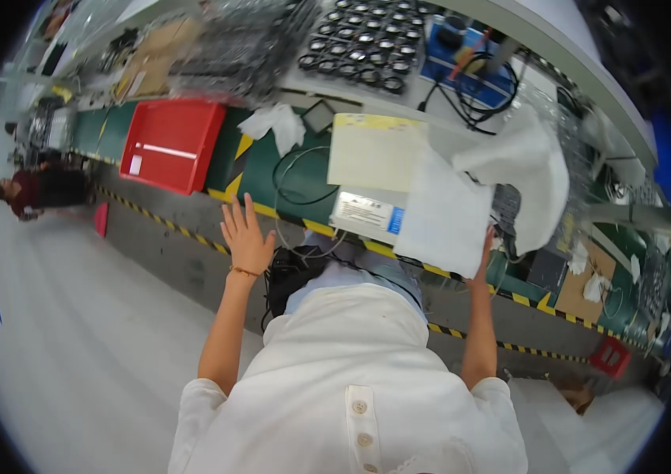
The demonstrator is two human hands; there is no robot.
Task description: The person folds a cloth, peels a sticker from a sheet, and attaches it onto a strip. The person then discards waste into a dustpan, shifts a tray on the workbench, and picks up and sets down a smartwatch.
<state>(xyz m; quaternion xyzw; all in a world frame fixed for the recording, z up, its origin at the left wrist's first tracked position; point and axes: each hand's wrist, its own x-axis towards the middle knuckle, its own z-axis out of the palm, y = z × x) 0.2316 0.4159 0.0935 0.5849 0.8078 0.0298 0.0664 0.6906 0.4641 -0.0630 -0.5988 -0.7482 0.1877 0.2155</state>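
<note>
Stretching desk: a green desk [256, 170] runs from upper left to lower right, its front edge banded with black-and-yellow tape [568, 314].
Curled white piece: a soft-looking white wrap [541, 162] bends partly round a grey object [507, 212], right of the white sheet.
White sheet: the white sheet [447, 217] lies near the middle of the desk's front edge, its long axis running from back to front. Its near end points toward the person and overhangs the tape. It is plain, matte and roughly rectangular.
Red container: a red tray [211, 146] sits at the desk's left part, one corner reaching the front edge; inside lie a narrow white strip [165, 150] and, near its front left corner, a small white label [135, 164].
Ring rows: dark rings [363, 37] with shiny centres fill rows behind the desk's back edge.
Yellow sheet: a pale yellow sheet [375, 158] lies flat, left of the white sheet.
Printed box: a white box [360, 212] with small print and a blue patch sits by the front edge.
Left hand: the left hand [250, 246], fingers spread, points toward the front edge.
Right hand: the right hand [483, 257] is at the white sheet's right side; I cannot tell whether it pinches or merely touches.
</note>
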